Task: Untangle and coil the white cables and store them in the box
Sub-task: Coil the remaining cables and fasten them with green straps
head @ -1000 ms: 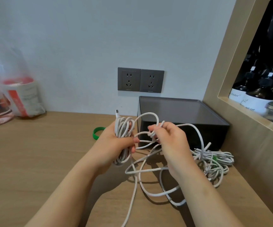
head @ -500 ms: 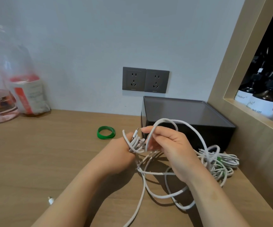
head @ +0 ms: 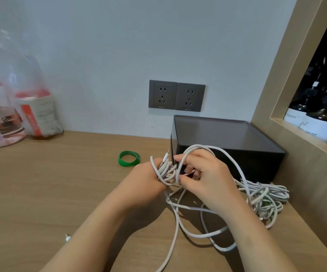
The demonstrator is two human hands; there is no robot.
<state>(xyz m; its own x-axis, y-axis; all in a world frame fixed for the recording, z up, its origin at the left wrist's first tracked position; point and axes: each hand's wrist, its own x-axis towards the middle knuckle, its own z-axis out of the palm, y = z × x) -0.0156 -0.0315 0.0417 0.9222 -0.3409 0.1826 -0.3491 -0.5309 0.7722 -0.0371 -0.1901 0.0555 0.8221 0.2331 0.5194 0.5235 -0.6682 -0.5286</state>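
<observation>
My left hand (head: 145, 181) grips a bunch of white cable loops (head: 163, 169), a plug tip sticking up from the bunch. My right hand (head: 207, 179) pinches a strand of the same white cable, and one big loop (head: 223, 152) arches over its back. Slack cable (head: 190, 230) trails over the wooden desk towards me. A second tangled white cable pile (head: 266, 199) with a green tie lies at the right, in front of the dark box (head: 229, 138), which stands against the wall with its lid on.
A green rubber band (head: 129, 158) lies on the desk left of my hands. A plug end (head: 67, 237) rests near my left forearm. A pink-tinted jar and plastic bag (head: 35, 112) stand far left. Wall sockets (head: 176, 97) sit above the box; a wooden niche with bottles (head: 315, 118) is at right.
My left hand dropped lower with the bunch and my hands came together. My right hand carried a loop over towards the bunch. The view shifted slightly right.
</observation>
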